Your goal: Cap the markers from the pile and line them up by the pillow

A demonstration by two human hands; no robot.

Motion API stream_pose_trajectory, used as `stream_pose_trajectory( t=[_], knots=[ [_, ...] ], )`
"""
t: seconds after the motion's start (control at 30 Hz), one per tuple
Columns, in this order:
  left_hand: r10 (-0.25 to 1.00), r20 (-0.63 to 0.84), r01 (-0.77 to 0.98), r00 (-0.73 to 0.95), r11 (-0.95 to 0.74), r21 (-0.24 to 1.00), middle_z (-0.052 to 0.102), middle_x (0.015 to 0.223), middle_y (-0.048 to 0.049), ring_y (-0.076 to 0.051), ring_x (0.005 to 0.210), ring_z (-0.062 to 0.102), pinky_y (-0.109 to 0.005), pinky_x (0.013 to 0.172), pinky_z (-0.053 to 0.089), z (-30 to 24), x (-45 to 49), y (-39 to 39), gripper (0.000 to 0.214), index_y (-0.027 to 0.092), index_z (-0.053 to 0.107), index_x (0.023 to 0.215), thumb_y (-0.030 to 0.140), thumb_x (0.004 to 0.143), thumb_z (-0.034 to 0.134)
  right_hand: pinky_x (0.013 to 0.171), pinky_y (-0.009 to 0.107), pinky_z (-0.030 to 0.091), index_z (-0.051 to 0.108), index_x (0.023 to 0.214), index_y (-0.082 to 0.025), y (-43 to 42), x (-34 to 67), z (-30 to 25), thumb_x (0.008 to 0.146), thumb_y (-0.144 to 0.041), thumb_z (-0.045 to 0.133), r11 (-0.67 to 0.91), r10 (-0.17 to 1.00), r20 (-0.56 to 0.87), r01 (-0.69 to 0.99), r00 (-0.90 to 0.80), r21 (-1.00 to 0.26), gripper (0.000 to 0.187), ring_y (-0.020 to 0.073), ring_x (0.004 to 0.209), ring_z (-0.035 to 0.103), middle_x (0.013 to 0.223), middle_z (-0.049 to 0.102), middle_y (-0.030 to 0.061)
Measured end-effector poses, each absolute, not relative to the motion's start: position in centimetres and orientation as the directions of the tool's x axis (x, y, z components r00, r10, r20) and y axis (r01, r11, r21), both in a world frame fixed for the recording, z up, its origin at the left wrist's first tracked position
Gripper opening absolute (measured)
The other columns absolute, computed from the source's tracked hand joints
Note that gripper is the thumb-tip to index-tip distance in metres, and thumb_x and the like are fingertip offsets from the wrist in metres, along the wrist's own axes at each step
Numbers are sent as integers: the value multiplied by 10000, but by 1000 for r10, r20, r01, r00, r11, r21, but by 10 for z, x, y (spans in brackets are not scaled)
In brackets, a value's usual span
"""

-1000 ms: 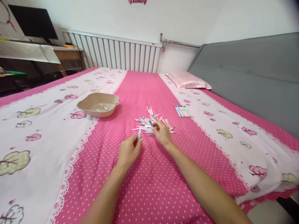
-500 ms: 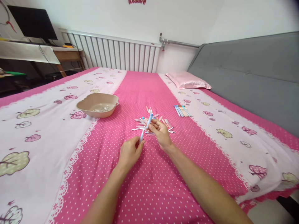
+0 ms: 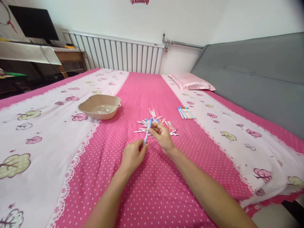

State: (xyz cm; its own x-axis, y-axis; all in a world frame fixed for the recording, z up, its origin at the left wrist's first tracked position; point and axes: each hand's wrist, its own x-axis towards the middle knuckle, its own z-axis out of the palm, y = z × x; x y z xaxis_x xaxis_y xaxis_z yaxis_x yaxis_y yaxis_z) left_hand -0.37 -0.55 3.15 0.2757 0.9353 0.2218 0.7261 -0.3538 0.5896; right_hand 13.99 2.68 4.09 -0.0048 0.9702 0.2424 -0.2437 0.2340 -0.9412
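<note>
Both my hands meet over the pink dotted bedspread (image 3: 147, 190). My left hand (image 3: 133, 155) pinches the lower end of a light blue marker pen (image 3: 148, 130). My right hand (image 3: 163, 136) grips the same pen near its upper part, fingers closed round it. The pen stands tilted, its blue cap end pointing away from me. Just beyond my hands lies a loose pile of pens and caps (image 3: 158, 124), partly hidden by my right hand.
A beige bowl (image 3: 88, 110) with small white pieces inside sits to the left. A neat row of pens (image 3: 186, 112) lies to the right. A pink pillow (image 3: 191, 82), grey headboard (image 3: 256, 82) and white radiator (image 3: 118, 53) border the bed.
My right hand lifted a blue piece from the pile and brought it onto the piece in my left hand. Both hands now hold one joined pen, slightly nearer me.
</note>
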Motion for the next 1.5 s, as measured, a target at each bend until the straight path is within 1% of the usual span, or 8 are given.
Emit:
stream_pose_trajectory(
  t=[0.2, 0.43, 0.67, 0.9, 1.17, 1.5],
  knots=[
    [933, 226, 721, 279, -359, 593, 547, 622, 1, -121, 545, 461, -222, 540, 286, 32, -5, -5, 272, 183, 547, 736, 372, 853, 391, 797, 307, 486, 629, 875, -191, 25, 138, 42, 672, -332, 697, 234, 966, 251, -214, -58, -949, 257, 161, 818, 635, 886, 677, 34],
    [935, 236, 712, 266, -355, 605, 537, 611, 3, -121, 541, 461, -222, 538, 290, 33, -5, -6, 283, 182, 525, 707, 383, 855, 393, 791, 319, 490, 605, 838, -193, 24, 137, 40, 663, -337, 701, 217, 966, 242, -222, -89, -951, 246, 165, 772, 651, 780, 692, 20],
    [935, 237, 707, 264, -355, 612, 527, 603, 9, -118, 539, 456, -224, 537, 288, 33, -6, -6, 290, 182, 525, 709, 390, 859, 391, 783, 310, 487, 603, 852, -190, 25, 137, 38, 674, -322, 697, 221, 964, 248, -233, -95, -947, 241, 165, 783, 654, 792, 695, 21],
    [933, 248, 704, 259, -358, 613, 526, 606, 12, -115, 538, 452, -223, 538, 283, 32, -6, -5, 281, 182, 522, 717, 389, 856, 393, 776, 313, 493, 608, 866, -189, 25, 137, 39, 692, -345, 683, 240, 958, 264, -184, -117, -953, 245, 174, 810, 654, 824, 701, 32],
    [932, 254, 709, 260, -363, 604, 528, 606, 11, -114, 539, 455, -221, 541, 289, 30, -6, -5, 274, 182, 523, 717, 377, 856, 391, 763, 317, 499, 604, 862, -193, 25, 137, 38, 681, -371, 686, 242, 959, 262, -168, -111, -956, 266, 178, 806, 655, 814, 702, 32],
    [933, 256, 706, 254, -360, 610, 526, 600, 13, -115, 535, 452, -221, 537, 284, 31, -7, -5, 272, 186, 530, 729, 378, 860, 389, 754, 302, 499, 608, 857, -193, 24, 137, 37, 686, -353, 686, 257, 952, 279, -167, -123, -952, 248, 162, 788, 650, 819, 695, 24]
  ],
)
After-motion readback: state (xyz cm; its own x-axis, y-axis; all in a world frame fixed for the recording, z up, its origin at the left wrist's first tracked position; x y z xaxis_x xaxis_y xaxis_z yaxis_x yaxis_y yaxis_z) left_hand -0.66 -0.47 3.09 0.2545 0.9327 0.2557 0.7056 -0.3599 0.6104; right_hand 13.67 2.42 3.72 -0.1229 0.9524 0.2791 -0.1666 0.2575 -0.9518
